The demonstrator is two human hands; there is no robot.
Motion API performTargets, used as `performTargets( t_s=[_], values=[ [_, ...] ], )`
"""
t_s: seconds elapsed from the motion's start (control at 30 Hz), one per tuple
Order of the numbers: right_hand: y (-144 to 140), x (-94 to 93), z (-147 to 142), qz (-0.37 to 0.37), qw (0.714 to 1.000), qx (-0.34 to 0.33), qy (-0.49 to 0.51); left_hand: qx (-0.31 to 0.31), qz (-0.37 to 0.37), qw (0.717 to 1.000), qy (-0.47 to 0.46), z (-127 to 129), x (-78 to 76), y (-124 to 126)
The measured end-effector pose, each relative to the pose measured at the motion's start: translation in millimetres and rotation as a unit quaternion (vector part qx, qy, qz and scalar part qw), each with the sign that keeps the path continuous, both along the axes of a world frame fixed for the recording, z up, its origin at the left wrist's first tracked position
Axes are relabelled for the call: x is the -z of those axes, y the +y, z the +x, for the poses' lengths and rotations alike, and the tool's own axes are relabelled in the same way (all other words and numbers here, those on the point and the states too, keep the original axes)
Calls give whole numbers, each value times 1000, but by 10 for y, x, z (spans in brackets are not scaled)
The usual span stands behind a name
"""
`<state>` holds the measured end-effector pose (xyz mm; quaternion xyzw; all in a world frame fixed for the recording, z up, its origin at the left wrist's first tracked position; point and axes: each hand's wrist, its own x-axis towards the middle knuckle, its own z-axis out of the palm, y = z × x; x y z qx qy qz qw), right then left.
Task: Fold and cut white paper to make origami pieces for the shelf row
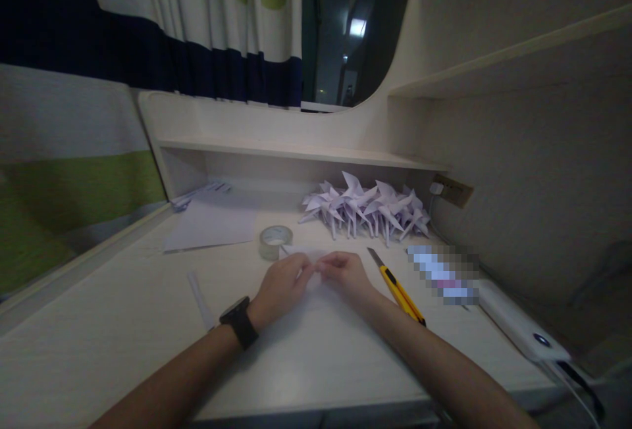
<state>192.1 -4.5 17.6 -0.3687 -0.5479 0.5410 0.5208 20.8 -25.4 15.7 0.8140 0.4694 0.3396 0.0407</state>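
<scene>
My left hand, with a black watch on its wrist, is closed on a small sheet of white paper. Opposite it, my right hand pinches the same paper, and the fingertips of both hands meet at its near side. Part of the paper is hidden behind my fingers. A roll of clear tape stands just beyond my left hand. To the right of my right hand lies a yellow utility knife with its blade out. A narrow white paper strip rests left of my left hand.
Several white paper pinwheels are heaped at the back. White sheets lie at the back left. On the right are a blurred-out device and a long white appliance with cables. A low shelf overhangs the desk's rear.
</scene>
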Motion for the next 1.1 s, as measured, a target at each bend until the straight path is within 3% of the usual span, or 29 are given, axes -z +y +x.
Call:
performTargets(
  t_s=[0.1,0.27,0.43,0.73,0.93,1.1],
  values=[
    [54,-33,43,-4,998,54,13,17,13,1000,7,-21,-62,-50],
    [153,-53,154,-11,992,124,8,156,26,983,89,25,-66,-175],
    [250,-23,227,-23,990,141,15,157,-14,982,107,118,70,-188],
    [309,0,282,-11,994,104,-38,138,0,977,162,93,59,-169],
    [223,-123,382,-143,985,-27,-92,106,-11,979,173,108,74,-147],
    [197,-208,434,-168,980,-101,-43,98,-16,980,171,117,115,-119]
  ],
)
